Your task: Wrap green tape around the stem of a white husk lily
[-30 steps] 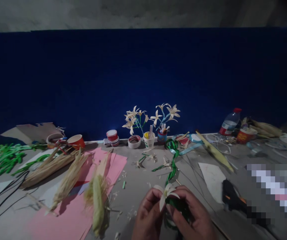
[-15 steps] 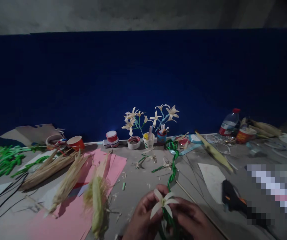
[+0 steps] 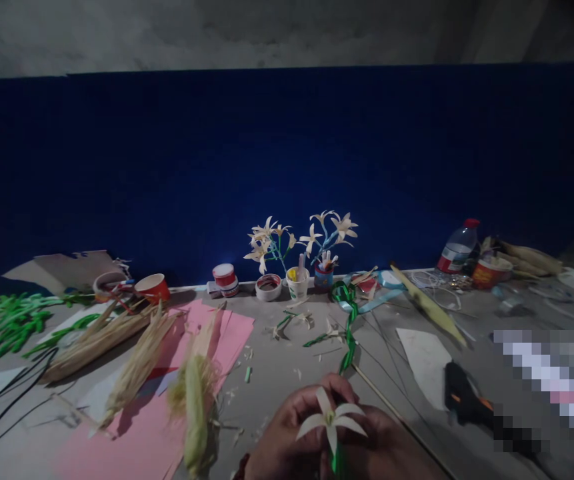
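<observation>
A cream flower (image 3: 331, 421) with several narrow, pointed petals faces up between my hands at the lower middle. Green ribbon wraps its stem below the petals. My left hand (image 3: 287, 437) is closed round the flower from the left, its fingers curled behind the petals. From the right, my right hand (image 3: 387, 443) closes in at the stem, with its fingertips partly hidden by the flower. A twisted length of green ribbon (image 3: 351, 327) trails from behind my hands up the table to a loose coil.
Finished flowers (image 3: 267, 240) stand at the back near a white cup (image 3: 297, 284). To the left lie dry corn husks (image 3: 139, 363), pink paper (image 3: 117, 443) and green stems (image 3: 11, 323). A black glue gun (image 3: 467, 397) and a thin stick (image 3: 391, 403) are on the right.
The flower has shifted slightly down and turned between my fingers. My hands have drawn closer together around it, and the trailing ribbon has moved a little.
</observation>
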Demonstrator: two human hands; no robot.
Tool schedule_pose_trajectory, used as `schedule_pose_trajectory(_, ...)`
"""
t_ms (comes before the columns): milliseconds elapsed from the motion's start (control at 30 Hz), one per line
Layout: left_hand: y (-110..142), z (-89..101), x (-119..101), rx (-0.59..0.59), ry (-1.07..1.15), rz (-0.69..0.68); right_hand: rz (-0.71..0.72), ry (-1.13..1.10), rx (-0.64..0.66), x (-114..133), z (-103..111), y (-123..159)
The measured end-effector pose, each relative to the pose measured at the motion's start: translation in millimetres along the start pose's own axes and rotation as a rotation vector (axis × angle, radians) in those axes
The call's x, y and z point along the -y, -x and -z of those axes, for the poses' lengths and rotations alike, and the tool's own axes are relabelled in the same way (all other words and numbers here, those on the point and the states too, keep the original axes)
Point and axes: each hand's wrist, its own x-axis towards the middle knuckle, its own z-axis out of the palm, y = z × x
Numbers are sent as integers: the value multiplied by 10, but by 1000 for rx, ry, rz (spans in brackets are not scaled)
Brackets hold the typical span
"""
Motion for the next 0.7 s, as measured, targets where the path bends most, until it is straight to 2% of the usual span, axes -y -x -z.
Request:
schedule_pose_trajectory(100, -9, -54, -7, -9, 9, -25, 67, 29, 13, -24, 35, -13)
schedule_pose_trajectory(200, -24, -113, -13, -52, 38, -35, 133, 113, -26, -63, 98, -34)
schedule_pose_trajectory(300, -37, -147, 0, -200, 64, -53, 251, 120, -105, -171, 180, -83)
schedule_pose_trajectory(400, -40, -136, 60, -309, 90, -163, 387, 100, -188, -323, 256, -145)
schedule_pose_trajectory(500, -23, -91, 168, -438, 48, -242, 507, 182, -273, -403, 291, -166)
schedule_pose_trajectory(600, 8, -54, 271, -658, -46, -283, 661, 362, -412, -349, 267, -126)
schedule_pose_trajectory(700, 36, -61, 316, -806, -64, -345, 759, 523, -436, -229, 216, -70)
